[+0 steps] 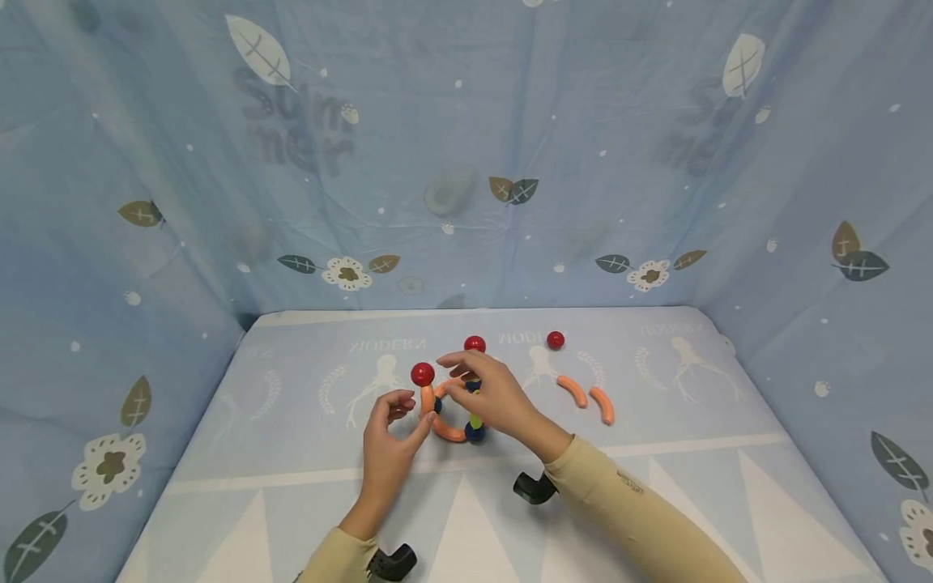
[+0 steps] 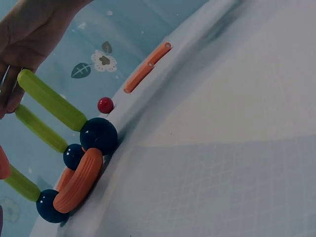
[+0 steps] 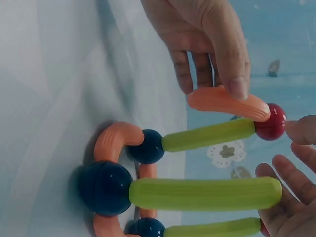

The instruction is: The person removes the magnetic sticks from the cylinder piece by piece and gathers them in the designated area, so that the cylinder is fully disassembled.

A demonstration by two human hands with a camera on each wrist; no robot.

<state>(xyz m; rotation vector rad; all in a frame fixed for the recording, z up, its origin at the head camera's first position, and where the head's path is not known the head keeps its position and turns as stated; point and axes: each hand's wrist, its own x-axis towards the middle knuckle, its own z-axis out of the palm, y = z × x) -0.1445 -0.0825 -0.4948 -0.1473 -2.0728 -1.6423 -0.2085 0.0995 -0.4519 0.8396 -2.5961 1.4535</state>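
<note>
A toy frame stands on the table: curved orange rods and dark blue balls form its base ring, with green rods [image 3: 205, 193] rising from the blue balls [image 3: 106, 187]. A red ball [image 1: 423, 374] caps one green rod, and another red ball [image 1: 475, 344] shows behind my right hand. My left hand [image 1: 394, 441] pinches a curved orange rod [image 3: 227, 103] between thumb and fingers; its end meets the capping red ball. With fingers loosely extended, my right hand [image 1: 503, 397] hovers over the frame. In the right wrist view, one of its fingertips is right at that red ball.
Two loose curved orange rods, one here [image 1: 572, 390] and one beside it [image 1: 602, 405], lie to the right on the table. A loose red ball [image 1: 555, 340] sits farther back. Blue patterned curtains [image 1: 452, 243] surround the table. Black wrist mounts [image 1: 535, 488] hang below both forearms.
</note>
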